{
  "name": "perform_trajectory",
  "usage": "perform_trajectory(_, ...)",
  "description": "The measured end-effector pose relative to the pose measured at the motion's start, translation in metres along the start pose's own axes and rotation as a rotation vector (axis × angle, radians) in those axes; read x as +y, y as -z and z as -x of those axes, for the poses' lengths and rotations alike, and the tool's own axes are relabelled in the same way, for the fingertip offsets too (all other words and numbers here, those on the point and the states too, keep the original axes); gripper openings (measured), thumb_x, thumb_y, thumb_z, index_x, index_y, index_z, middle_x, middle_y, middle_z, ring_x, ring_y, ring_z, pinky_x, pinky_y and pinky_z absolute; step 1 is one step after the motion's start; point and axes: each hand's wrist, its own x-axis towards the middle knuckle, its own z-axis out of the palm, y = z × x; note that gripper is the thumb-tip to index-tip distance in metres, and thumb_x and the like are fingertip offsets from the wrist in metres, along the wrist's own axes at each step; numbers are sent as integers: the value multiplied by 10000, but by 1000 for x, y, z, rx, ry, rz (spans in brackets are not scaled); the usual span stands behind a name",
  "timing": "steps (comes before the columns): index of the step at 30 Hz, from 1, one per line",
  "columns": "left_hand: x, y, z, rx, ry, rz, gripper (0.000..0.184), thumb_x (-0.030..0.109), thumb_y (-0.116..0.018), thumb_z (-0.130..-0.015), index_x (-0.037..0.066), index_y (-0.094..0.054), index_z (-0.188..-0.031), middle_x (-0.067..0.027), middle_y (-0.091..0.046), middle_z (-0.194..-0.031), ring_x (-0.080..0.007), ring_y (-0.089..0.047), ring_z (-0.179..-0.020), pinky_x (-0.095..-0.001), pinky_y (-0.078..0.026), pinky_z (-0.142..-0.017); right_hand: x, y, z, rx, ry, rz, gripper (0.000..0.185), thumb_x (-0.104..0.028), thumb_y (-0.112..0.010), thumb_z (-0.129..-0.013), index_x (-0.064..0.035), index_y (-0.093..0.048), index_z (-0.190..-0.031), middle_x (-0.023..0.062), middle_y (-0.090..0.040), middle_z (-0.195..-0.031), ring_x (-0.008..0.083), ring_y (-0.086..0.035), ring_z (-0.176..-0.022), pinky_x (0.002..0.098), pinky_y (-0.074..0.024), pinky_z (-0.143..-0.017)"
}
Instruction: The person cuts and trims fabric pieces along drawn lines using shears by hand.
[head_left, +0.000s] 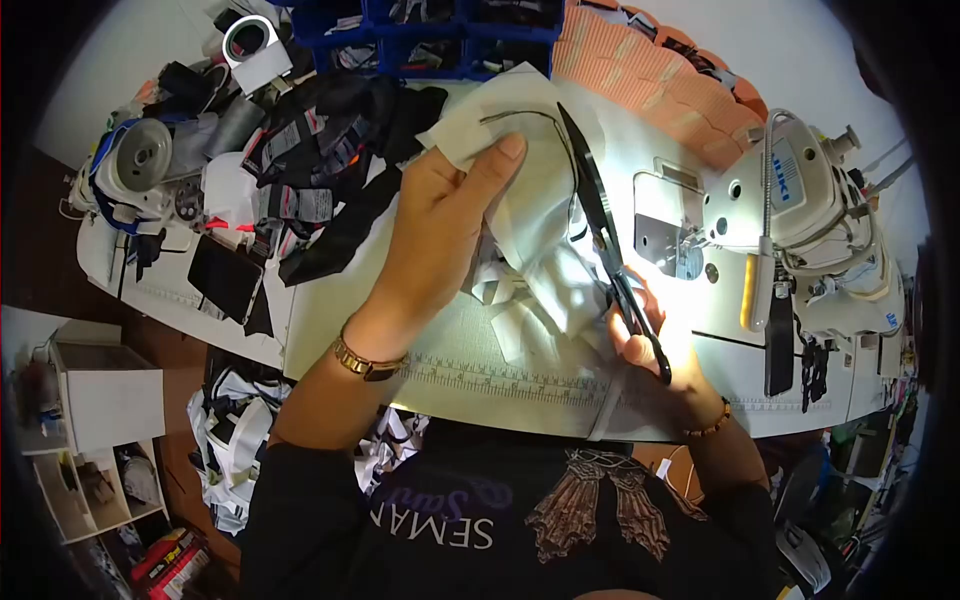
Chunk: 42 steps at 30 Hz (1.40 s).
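Observation:
My left hand (445, 215) pinches a piece of pale fabric (530, 205) between thumb and fingers, holding it up over the sewing table. A dark curved line runs along the upper part of this piece. In my right hand (645, 320) is a pair of black scissors (592, 190), its blades pointing up and away along the right edge of the fabric. Whether the lower blade lies behind the fabric cannot be made out. Several pale scraps (515, 332) lie below, on the tabletop between my hands.
To the right stands a white sewing machine (800, 190) with a bright lamp. Dark fabric pieces (345, 225) pile up at left, near a phone-like black slab (225, 278). Blue bins (415, 50) and an orange striped cloth organizer (650, 75) line the back. A ruler strip (500, 383) follows the front edge.

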Motion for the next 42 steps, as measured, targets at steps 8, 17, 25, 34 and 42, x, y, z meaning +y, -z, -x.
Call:
perform_trajectory(8, -2, 4, 1, 27, -91, -94, 278, 168, -533, -892, -23, -548, -1093, -67, -609, -1018, -118, -592, -881, -240, -480, -761, -6, -3, 1, 20, -24, -15, 868, -150, -780, -678, 34, -252, -1343, -26, -476, -667, 33, -379, -550, 180, -303, -488)
perform_trajectory(17, -2, 7, 2, 2, -124, -177, 263, 144, -543, -885, -18, -552, -1093, -71, -611, -1016, -119, -584, -894, -244, -469, -772, -7, -7, 3, 33, 0, 17, 884, -185, -792, -666, 42, -264, -1338, -50, -422, -654, 33, -351, -557, 170, -274, -493)
perform_trajectory(25, -2, 8, 2, 9, -157, -204, 264, 147, -557, -879, -9, -556, -1092, -64, -610, -1016, -114, -581, -894, -241, -469, -769, -3, -7, 2, 53, 7, 25, 866, -139, -783, -667, 29, -268, -1342, -51, -426, -633, 33, -347, -526, 175, -272, -474)
perform_trajectory(34, -3, 6, 2, 83, -251, -200, 257, 176, -569, -876, -18, -583, -1045, -51, -636, -903, -74, -582, -783, -201, -472, -677, -7, -13, 3, 74, 10, 120, 936, -324, -785, -656, 12, -252, -1350, -28, -447, -614, 45, -379, -522, 182, -299, -465)
perform_trajectory(42, 2, 12, 6, -14, -170, -273, 272, 126, -574, -866, -41, -549, -1079, -75, -615, -982, -102, -587, -857, -223, -483, -755, -12, -15, 2, 77, -37, 184, 1020, -479, -767, -620, 9, -247, -1350, -18, -457, -620, 46, -393, -522, 181, -310, -460)
